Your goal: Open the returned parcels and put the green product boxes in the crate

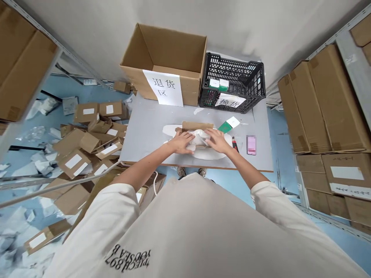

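Observation:
A small opened cardboard box (198, 126) lies near the table's front edge, its back flap raised. Crumpled white plastic wrap (199, 138) fills it. My left hand (182, 142) rests on the left side of the wrap, fingers stretched and apart. From the right, my right hand (217, 140) has its fingers and thumb around the wrap's edge. Whatever the wrap may contain is hidden. White sheet material (210, 154) sticks out beneath the box. Just behind my right hand is a green and white small box (228, 125). A red and black cutter (234, 144) lies to its right.
On the table (150, 125) stand a large open carton (188, 87) with a paper sign and a black plastic crate (252, 101) holding small boxes. A phone (251, 145) lies at right. Cartons (72, 162) litter the left floor; stacked boxes (336, 104) fill the right shelf.

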{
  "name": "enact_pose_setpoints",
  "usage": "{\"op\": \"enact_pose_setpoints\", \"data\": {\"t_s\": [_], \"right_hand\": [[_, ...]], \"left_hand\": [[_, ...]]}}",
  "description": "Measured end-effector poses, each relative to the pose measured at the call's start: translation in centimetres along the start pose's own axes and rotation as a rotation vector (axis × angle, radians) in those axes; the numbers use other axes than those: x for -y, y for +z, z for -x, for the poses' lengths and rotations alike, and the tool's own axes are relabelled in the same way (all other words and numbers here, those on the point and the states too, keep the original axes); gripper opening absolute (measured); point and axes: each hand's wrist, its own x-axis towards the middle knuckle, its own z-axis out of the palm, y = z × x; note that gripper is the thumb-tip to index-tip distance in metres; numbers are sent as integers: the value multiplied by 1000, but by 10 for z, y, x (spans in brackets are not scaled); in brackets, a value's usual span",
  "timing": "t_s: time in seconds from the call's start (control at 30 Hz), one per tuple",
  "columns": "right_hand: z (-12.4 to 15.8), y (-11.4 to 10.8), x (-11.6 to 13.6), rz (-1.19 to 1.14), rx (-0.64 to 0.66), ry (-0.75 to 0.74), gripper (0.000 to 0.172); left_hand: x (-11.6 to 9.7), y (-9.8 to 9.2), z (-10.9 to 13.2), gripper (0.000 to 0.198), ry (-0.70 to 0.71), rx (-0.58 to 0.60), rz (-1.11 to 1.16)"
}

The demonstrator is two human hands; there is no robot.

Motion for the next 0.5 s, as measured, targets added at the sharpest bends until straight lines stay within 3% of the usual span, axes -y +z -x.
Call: {"op": "enact_pose_setpoints", "data": {"t_s": [0.1,0.2,0.27,0.37,0.5], "right_hand": [[-6,17,16,52,219,-27,63],[-11,24,18,114,261,-7,45],[-10,25,20,147,160,19,40],[-6,30,25,184,-72,168,53],[0,41,28,115,-261,415,77]], "left_hand": [[0,7,-16,68,-61,73,-23],[-1,8,-24,46,-120,28,-60],[-2,7,-23,41,-177,-101,-60],[-5,9,-15,54,-367,-328,3],[2,17,-3,74,-642,-418,170]]}}
